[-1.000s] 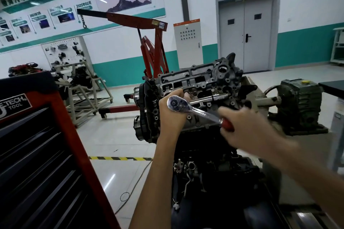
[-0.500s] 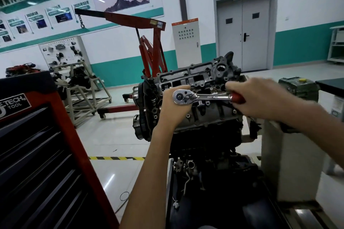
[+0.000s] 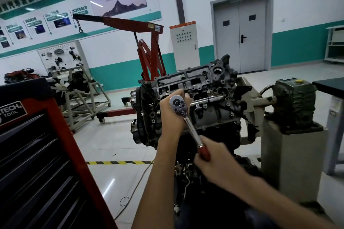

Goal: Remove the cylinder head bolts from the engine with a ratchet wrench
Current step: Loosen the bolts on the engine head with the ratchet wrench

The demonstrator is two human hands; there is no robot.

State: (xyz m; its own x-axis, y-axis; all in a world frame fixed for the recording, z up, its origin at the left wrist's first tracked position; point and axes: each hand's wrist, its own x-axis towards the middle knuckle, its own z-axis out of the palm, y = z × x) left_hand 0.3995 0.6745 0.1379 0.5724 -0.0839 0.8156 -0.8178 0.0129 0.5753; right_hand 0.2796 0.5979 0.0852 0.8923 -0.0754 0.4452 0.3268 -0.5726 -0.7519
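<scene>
At mid-view, a ratchet wrench (image 3: 187,123) in front of the engine (image 3: 214,115), held in both hands. Long axis on a slant: round chrome head (image 3: 177,103) up and to the left, over the engine's upper face; red handle (image 3: 203,151) down and to the right, pointing back toward the person. Flat face of the head turned to the camera; socket and bolt hidden behind it, so no telling how it sits on the bolt. Behind and around the wrench's head, the left hand (image 3: 172,117), fingers curled, fingertips just showing above the chrome; touching the engine or not, impossible to tell. At the low end, the right hand (image 3: 216,163) closed round the red handle, forearm along the lower right. Engine tilted on a grey stand (image 3: 290,154), open top face angled toward the camera, a dark gearbox (image 3: 295,102) just to its right. At the left edge, a red tool cabinet (image 3: 61,145) with dark drawers. Behind the engine a red hoist (image 3: 150,55), a grey double door (image 3: 242,31) in the far wall, yellow-and-black tape (image 3: 119,162) on the floor
</scene>
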